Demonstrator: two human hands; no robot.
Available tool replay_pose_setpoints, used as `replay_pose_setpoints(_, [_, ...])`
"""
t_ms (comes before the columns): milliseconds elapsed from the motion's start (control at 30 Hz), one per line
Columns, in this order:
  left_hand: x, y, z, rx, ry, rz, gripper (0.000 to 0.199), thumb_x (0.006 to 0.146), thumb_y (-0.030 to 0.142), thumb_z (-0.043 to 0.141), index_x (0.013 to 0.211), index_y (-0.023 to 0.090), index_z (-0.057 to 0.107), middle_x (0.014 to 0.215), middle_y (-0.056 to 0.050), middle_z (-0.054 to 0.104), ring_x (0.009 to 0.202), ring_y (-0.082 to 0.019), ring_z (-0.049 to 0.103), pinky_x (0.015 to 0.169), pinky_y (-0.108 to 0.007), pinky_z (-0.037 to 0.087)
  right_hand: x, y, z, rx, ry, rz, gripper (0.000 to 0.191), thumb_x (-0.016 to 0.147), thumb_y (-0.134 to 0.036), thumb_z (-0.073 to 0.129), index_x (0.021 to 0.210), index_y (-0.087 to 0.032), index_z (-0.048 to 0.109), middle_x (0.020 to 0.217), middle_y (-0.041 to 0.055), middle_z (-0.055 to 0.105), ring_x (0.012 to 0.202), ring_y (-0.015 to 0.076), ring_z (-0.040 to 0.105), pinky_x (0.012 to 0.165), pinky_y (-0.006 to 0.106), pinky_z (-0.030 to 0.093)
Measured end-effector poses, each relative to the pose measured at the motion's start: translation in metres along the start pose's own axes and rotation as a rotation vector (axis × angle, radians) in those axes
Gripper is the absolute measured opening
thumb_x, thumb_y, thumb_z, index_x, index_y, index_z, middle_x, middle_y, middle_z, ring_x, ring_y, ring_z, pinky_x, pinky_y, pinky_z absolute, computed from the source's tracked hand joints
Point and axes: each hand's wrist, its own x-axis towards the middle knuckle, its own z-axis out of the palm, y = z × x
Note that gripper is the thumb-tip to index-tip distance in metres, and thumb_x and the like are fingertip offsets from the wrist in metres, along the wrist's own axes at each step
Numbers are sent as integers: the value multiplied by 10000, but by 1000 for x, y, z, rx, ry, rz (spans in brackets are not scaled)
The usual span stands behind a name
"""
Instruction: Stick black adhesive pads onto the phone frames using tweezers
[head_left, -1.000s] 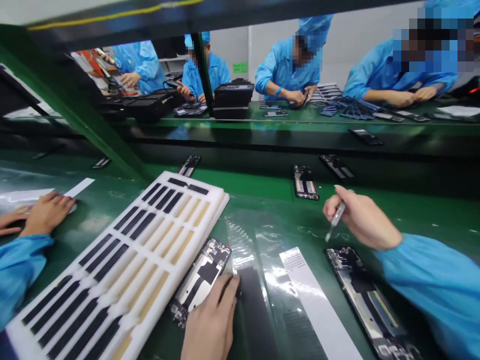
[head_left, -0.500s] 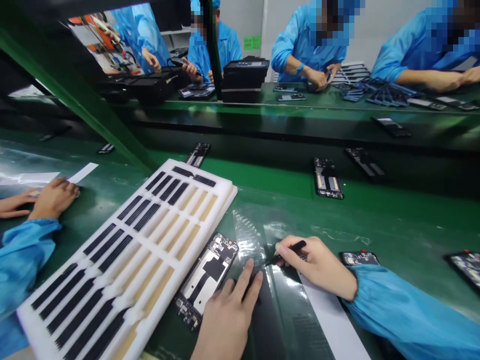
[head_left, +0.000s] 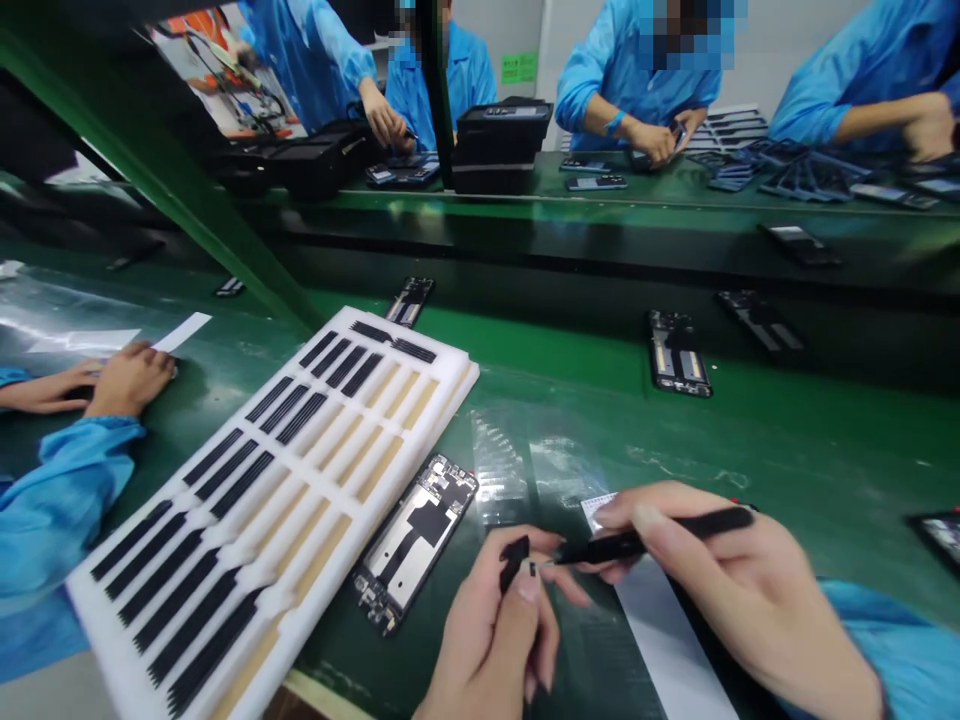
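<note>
My left hand (head_left: 499,625) is closed on a small black strip (head_left: 514,562), pinched between thumb and fingers at the bottom centre. Black tweezers (head_left: 637,535) are in my right hand (head_left: 720,580), and their tip meets the piece at my left thumb. Beside my left hand lies an opened phone (head_left: 416,540) with its inner board showing. Clear film sheets (head_left: 501,465) lie flat on the bench beyond my hands. A white strip sheet (head_left: 675,640) runs under my right hand.
A white foam tray (head_left: 300,500) with black strips in its slots fills the left. At far left are another person's hands (head_left: 131,380). More opened phones (head_left: 679,352) lie on the green line behind. People in blue work across a raised shelf (head_left: 525,205).
My left hand has lifted off the film and now pinches the black strip. My right hand has moved right and nearer, bringing the tweezers to it.
</note>
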Motion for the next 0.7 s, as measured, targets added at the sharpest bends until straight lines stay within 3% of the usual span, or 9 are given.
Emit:
replay_pose_setpoints(67, [-2, 6, 9, -282, -71, -58, 371, 1025, 455, 403, 1263, 197, 524, 955, -88, 708, 452, -41, 432, 381, -154, 299, 0, 5, 6, 58, -82, 57, 318, 982, -426, 585, 866, -225, 803, 910, 62, 781, 734, 177, 777, 679, 212, 655])
replay_pose_setpoints(167, [-2, 9, 14, -439, -110, -68, 347, 1016, 415, 461, 1272, 192, 534, 997, -98, 697, 457, -22, 455, 388, -133, 321, 4, 12, 11, 115, -98, 103, 337, 977, -444, 589, 876, -199, 797, 921, 74, 776, 779, 192, 782, 717, 233, 661])
replay_pose_setpoints(400, [-2, 11, 12, -533, -150, -88, 323, 1007, 409, 492, 1236, 193, 570, 973, -96, 711, 429, -19, 467, 370, -124, 333, 5, 11, 9, 88, -65, 45, 390, 938, -527, 605, 813, -218, 806, 832, 95, 783, 727, 236, 779, 617, 266, 675])
replay_pose_setpoints(700, [-4, 4, 18, -475, -79, -82, 395, 991, 442, 488, 1220, 140, 601, 924, -122, 718, 389, -22, 424, 332, -141, 282, -8, 15, 6, -78, -22, -85, 308, 974, -426, 583, 831, -267, 805, 862, 61, 772, 748, 210, 761, 655, 254, 658])
